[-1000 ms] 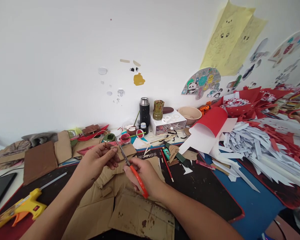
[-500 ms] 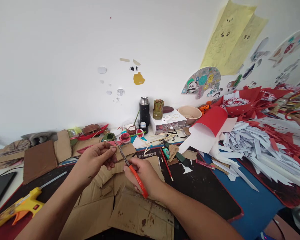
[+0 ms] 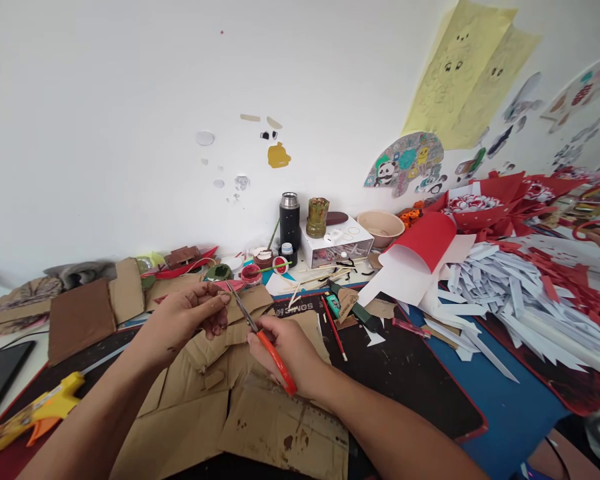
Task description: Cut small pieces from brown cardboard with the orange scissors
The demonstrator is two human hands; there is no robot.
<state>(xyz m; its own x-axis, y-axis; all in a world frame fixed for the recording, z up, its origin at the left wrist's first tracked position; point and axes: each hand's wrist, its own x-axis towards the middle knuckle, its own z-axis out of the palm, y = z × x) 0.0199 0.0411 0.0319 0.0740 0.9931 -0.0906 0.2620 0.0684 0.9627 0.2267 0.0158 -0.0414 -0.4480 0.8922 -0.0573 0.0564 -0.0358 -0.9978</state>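
Fingers [image 3: 219, 301] pinching small scrap, orange-handled steel scissors [image 3: 260, 331]

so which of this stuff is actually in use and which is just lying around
In use: left hand pinching a small cardboard scrap; right hand working the orange-handled scissors.

Lying about: glue gun, black flask, red pencil, white paper strips, beige bowl.

At the frame's middle, the black mat [image 3: 405, 373] bears white letters along its far edge, upside down and partly hidden by cardboard, reading roughly "SONIC"; no other writing in the frame is legible.
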